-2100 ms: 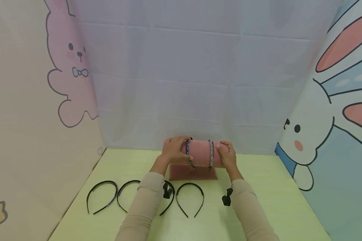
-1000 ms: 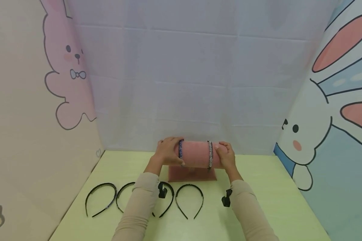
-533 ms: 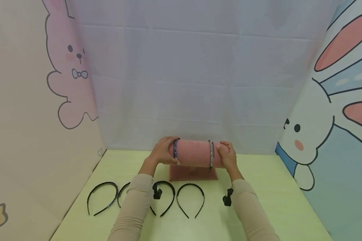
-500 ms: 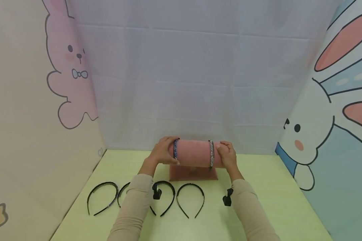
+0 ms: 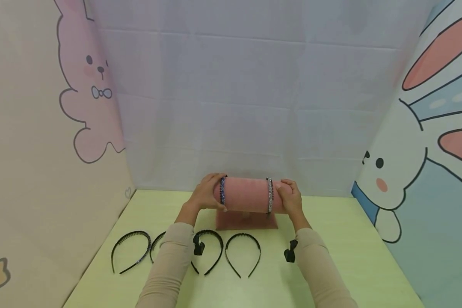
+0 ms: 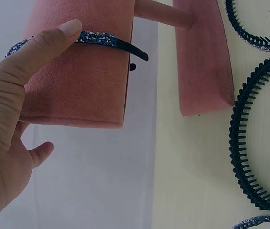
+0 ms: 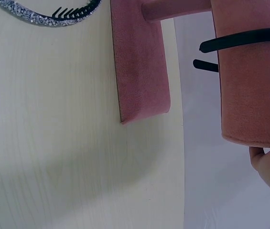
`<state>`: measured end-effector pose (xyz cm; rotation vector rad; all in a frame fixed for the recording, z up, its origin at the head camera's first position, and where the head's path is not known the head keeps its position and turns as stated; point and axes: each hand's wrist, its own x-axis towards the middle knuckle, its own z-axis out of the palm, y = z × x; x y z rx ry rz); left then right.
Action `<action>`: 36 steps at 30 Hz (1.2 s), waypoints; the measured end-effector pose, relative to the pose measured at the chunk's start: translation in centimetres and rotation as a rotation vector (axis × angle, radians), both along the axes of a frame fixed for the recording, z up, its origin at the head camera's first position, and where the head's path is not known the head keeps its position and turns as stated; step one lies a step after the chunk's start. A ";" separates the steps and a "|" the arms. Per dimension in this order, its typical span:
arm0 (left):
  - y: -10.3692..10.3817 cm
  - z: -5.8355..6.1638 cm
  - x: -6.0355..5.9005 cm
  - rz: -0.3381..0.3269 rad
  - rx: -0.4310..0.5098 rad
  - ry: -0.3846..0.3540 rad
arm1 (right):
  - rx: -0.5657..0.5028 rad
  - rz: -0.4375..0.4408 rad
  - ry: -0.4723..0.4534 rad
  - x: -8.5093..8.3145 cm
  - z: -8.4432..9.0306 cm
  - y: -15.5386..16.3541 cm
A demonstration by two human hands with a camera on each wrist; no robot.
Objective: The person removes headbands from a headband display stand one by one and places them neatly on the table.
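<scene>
A pink padded headband stand (image 5: 246,194) lies crosswise near the back of the table, a horizontal roll on a flat base (image 5: 246,222). Round its left end, my left hand (image 5: 205,193) curls over a blue glitter headband (image 5: 222,192); in the left wrist view the thumb (image 6: 48,44) presses on that band, whose black tips stick out below the roll. At the other end, my right hand (image 5: 290,199) grips the roll, mostly out of frame in the right wrist view. Just inside it sits a silver glitter headband (image 5: 270,196).
Several black toothed headbands lie in a row in front of the stand, one at far left (image 5: 145,234) and one at right (image 5: 243,235). The left sleeve (image 5: 169,265) covers part of the row. A white cloth wall (image 5: 246,85) rises behind the table.
My left hand has moved left along the roll, and the blue headband has slid with it to the left end. The right hand and silver headband have stayed in place.
</scene>
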<state>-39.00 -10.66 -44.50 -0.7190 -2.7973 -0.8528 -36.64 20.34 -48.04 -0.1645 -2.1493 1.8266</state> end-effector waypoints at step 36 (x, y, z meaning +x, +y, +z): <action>-3.5 -1.1 0.7 0.010 0.308 -0.136 | -0.011 0.005 0.015 0.1 -0.1 0.2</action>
